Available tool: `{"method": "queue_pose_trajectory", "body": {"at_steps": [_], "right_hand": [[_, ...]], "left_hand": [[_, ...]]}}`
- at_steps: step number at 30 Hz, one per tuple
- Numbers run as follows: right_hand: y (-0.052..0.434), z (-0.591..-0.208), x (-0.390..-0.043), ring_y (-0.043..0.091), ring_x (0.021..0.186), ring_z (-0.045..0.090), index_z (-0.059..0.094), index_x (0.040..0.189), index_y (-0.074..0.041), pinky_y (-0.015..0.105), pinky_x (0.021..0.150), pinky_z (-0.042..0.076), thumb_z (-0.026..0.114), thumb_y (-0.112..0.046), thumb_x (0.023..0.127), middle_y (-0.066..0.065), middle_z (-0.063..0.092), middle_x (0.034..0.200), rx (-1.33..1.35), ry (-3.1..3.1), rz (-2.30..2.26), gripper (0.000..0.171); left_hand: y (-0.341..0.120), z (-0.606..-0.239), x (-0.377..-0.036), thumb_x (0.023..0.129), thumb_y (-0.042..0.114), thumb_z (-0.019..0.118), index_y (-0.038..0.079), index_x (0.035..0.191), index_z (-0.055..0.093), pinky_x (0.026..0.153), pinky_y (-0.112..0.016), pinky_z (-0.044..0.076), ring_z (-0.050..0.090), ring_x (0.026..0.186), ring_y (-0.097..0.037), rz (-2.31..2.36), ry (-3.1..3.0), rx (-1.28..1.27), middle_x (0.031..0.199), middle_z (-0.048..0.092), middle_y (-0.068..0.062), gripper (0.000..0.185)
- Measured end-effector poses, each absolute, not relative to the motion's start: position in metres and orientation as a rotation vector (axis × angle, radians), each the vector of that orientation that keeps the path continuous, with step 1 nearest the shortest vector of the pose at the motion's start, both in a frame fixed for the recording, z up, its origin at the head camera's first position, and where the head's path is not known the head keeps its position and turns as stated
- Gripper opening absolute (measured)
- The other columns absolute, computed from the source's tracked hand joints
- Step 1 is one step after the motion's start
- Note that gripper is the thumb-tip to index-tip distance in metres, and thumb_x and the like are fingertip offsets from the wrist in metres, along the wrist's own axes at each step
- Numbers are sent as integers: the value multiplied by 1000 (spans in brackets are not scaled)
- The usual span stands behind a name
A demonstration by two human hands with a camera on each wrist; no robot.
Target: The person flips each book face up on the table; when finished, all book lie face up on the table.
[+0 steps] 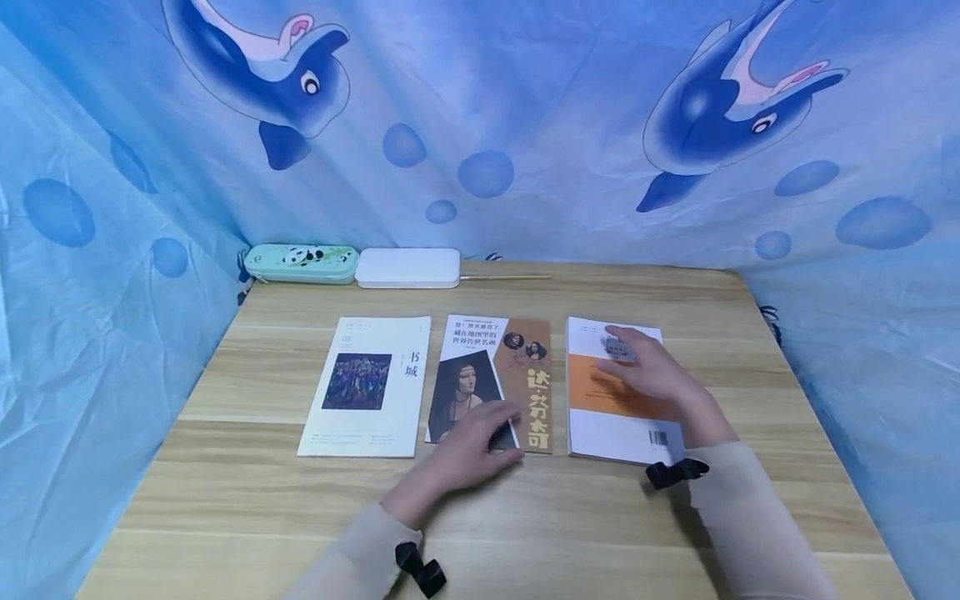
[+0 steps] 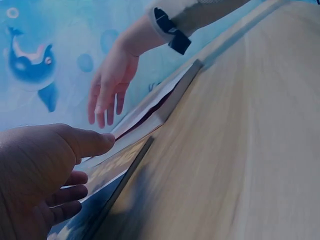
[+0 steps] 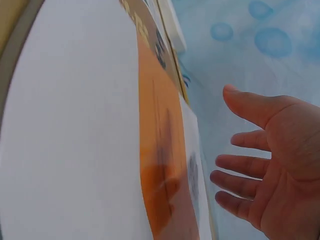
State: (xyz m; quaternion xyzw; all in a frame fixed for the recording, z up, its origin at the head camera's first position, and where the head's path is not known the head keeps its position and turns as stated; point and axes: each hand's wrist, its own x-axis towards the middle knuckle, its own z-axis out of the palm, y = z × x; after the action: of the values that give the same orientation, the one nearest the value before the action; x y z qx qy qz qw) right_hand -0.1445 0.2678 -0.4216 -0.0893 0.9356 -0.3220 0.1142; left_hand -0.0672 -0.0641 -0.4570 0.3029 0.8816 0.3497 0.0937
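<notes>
Two hands over the desk, both with fingers straight and spread, neither gripping. Right hand [image 1: 651, 372] hovers palm-down above the orange-banded book [image 1: 600, 392]; right wrist view shows a clear gap between the fingers [image 3: 240, 182] and the cover, so no contact. Left hand [image 1: 474, 447] lies with its fingertips on the lower edge of the Da Vinci book [image 1: 491, 383]; the fingertips themselves are hard to separate from the dark portrait beneath them.

Hard to read: a small grey patch near the top of the orange-banded book, half covered by the right fingers — cannot tell whether it is print or a separate object. Left wrist view is blurred and steeply tilted; only book edges and a thumb [image 2: 87, 141] come through. Text on the orange band is too blurred to read.

Orange-banded book: rightmost of three in a row at mid-desk, flat, white cover with an orange band across the middle, barcode at the near corner. Da Vinci book sits just beside it, apart by a narrow gap. White magazine [image 1: 367, 385] lies farthest left.

Behind, against the dolphin-print cloth [image 1: 525, 125]: panda pencil case [image 1: 300, 263], touching a white case [image 1: 407, 267], and a thin wooden stick [image 1: 504, 277]. Wooden desk [image 1: 247, 492].
</notes>
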Motion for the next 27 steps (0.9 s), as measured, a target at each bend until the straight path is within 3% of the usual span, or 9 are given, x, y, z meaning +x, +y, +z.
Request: {"method": "queue_pose_trajectory", "body": {"at_steps": [6, 13, 18, 22, 27], "right_hand": [[298, -431, -146, 50, 146, 24, 34, 155, 1, 68, 116, 23, 70, -34, 96, 29, 29, 159, -221, 2802, -925, 78], [336, -450, -147, 53, 148, 13, 19, 159, 2, 72, 116, 17, 68, -41, 96, 31, 12, 163, -56, 2764, -905, 91], [351, -459, -147, 52, 148, 16, 19, 159, 1, 70, 116, 19, 63, -43, 99, 32, 18, 162, -30, 2746, -940, 87], [357, -464, -151, 51, 148, 19, 17, 160, -1, 69, 116, 22, 59, -44, 102, 31, 20, 162, -45, 2741, -969, 84], [358, -470, -157, 49, 149, 17, 9, 163, -10, 71, 116, 17, 58, -48, 101, 28, 18, 164, -44, 2665, -1071, 88]], "left_hand": [[-47, -459, -67, 92, 36, 74, 9, 145, 54, 117, -45, 36, 46, 139, -27, 997, 2588, 909, 150, 51, -8, 63], [-28, -459, -71, 92, 40, 73, 10, 146, 53, 118, -42, 36, 46, 139, -25, 909, 2603, 964, 149, 52, -8, 65], [-16, -463, -72, 91, 43, 74, 10, 147, 52, 118, -45, 35, 46, 139, -26, 849, 2633, 984, 150, 51, -7, 68], [-6, -462, -70, 90, 43, 74, 8, 152, 44, 121, -44, 30, 39, 145, -29, 809, 2616, 980, 157, 43, -9, 77], [1, -463, -68, 92, 44, 72, 8, 156, 37, 123, -41, 24, 31, 149, -29, 736, 2589, 1024, 161, 35, -12, 82]]}}
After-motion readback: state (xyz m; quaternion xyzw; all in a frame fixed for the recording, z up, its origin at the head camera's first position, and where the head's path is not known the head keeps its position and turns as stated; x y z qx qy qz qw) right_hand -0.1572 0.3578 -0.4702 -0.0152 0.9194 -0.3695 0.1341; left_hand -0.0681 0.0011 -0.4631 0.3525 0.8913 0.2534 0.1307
